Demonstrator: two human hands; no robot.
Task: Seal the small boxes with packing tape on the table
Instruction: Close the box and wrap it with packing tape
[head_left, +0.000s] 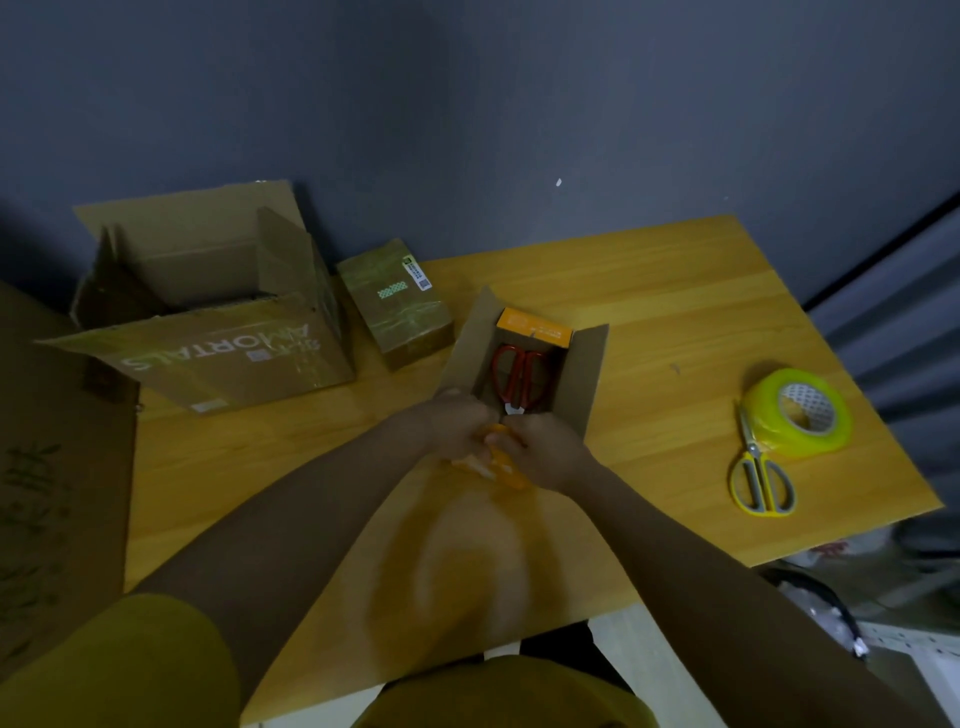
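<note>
surroundings: tape roll (797, 413) and yellow scissors (759, 475) lie well right on table (649, 291).
small box (524, 364): open, touching both hands.
left hand (457, 423), right hand (545, 449): curled round an orange item (506, 460).

The wooden table (649, 291) carries boxes – large open box (218, 332), taped box (397, 301), small open box (524, 364) – tape roll (797, 413), yellow-handled scissors (761, 478).

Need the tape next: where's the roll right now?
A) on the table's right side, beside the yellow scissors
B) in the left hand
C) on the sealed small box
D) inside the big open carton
A: the tape roll sits on the table next to the yellow scissors.
</note>
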